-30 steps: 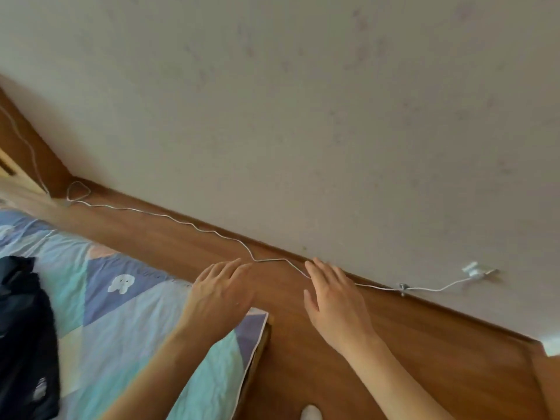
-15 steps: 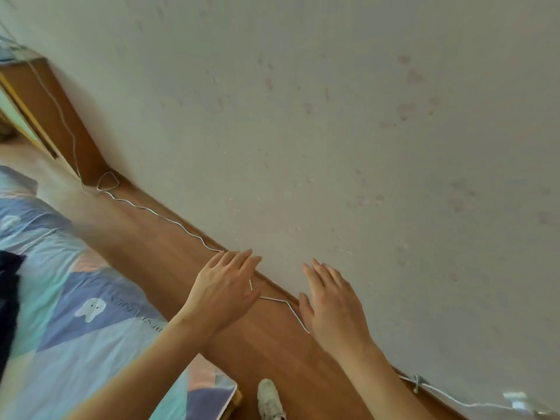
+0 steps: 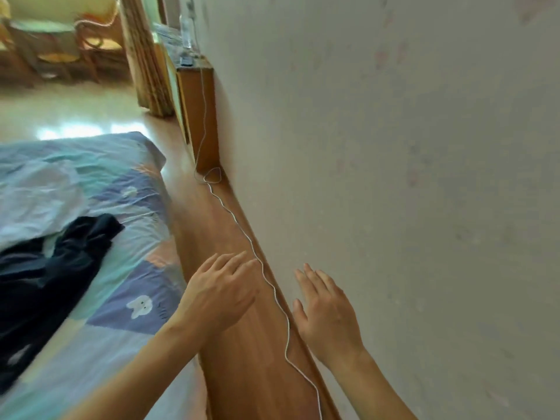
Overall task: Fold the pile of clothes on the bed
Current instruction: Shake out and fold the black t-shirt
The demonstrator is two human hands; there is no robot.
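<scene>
A dark, crumpled garment (image 3: 48,274) lies on the bed (image 3: 127,298), which has a patchwork sheet in teal, blue and purple with small white figures. A white cloth (image 3: 39,201) lies beyond the dark garment. My left hand (image 3: 221,292) hovers over the wooden floor beside the bed's edge, fingers straight and empty. My right hand (image 3: 327,313) is held out in front of the wall, fingers straight, also empty. Both hands are apart from the clothes.
A pale wall (image 3: 409,177) fills the right side. A white cable (image 3: 272,292) runs along the wooden floor (image 3: 242,359) by the wall to a wooden cabinet (image 3: 203,116). Curtains (image 3: 148,56) and chairs (image 3: 60,43) stand far back.
The view has swung left, bringing the dark garment, more of the bed and the far room into sight. Both hands stay held out, open, in front of me.
</scene>
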